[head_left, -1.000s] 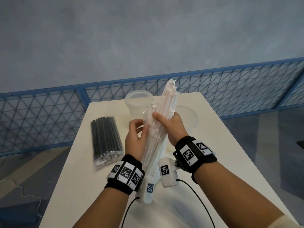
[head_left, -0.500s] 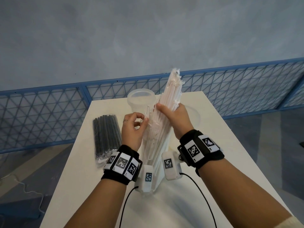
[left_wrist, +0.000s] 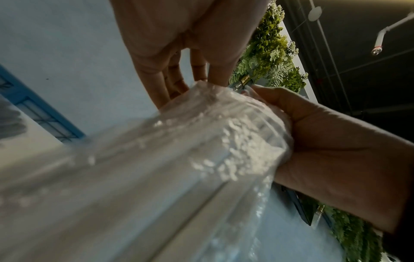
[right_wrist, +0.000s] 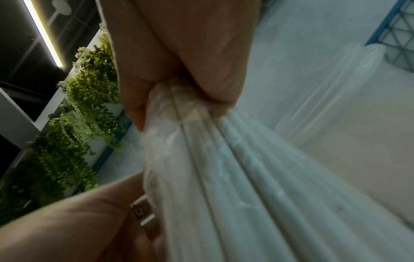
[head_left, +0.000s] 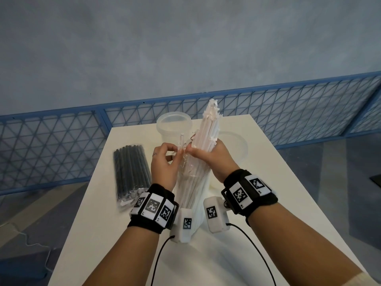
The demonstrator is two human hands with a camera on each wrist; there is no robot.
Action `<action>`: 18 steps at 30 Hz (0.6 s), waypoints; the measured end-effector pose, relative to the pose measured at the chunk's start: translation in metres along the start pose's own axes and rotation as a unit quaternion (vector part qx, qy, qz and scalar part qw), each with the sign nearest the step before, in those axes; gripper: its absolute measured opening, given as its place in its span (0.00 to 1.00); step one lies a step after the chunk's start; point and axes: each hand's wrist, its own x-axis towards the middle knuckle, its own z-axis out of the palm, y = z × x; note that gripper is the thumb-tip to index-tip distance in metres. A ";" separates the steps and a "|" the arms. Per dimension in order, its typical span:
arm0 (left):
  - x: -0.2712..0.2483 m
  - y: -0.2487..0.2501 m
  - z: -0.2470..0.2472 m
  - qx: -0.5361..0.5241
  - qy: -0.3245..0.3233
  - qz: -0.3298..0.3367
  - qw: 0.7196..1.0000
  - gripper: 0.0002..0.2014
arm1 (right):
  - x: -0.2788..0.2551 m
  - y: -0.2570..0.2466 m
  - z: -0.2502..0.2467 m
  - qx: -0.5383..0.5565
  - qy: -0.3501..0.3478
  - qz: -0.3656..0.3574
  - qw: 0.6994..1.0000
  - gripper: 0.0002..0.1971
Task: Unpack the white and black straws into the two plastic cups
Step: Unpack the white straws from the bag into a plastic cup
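A bundle of white straws [head_left: 206, 129] stands upright over the table, its lower part still in a clear wrapper [head_left: 190, 182]. My right hand [head_left: 206, 155] grips the bundle at mid-height, as the right wrist view shows [right_wrist: 179, 74]. My left hand [head_left: 179, 150] pinches the wrapper's torn upper edge beside one loose straw [head_left: 182, 140]; its fingertips [left_wrist: 197, 83] meet the plastic. A sealed pack of black straws [head_left: 131, 172] lies on the left. One plastic cup [head_left: 174, 124] stands behind the bundle. The other cup [head_left: 237, 145] is partly hidden by my right hand.
The white table [head_left: 247, 234] is narrow, with edges close on both sides. A blue mesh fence [head_left: 288, 112] runs behind its far end. Cables trail from both wrist cameras over the near part of the table.
My left hand moved from the bundle's side up to the wrapper's top edge and now pinches it. More of the white straws stand bare above my right hand, which keeps its grip.
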 end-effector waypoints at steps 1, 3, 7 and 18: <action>0.001 -0.001 -0.001 0.001 -0.003 -0.002 1.000 0.04 | 0.001 -0.002 0.002 0.009 0.017 -0.006 1.000 0.11; 0.002 -0.003 -0.003 0.003 -0.005 -0.005 1.000 0.04 | 0.003 -0.009 0.003 0.029 0.047 -0.023 0.998 0.10; 0.002 -0.006 -0.006 0.000 -0.002 -0.017 1.000 0.05 | 0.009 -0.028 0.001 0.066 0.085 -0.056 0.993 0.11; -0.018 0.004 0.014 0.059 -0.117 -0.017 0.991 0.47 | 0.011 -0.038 0.011 0.083 0.068 -0.055 0.993 0.12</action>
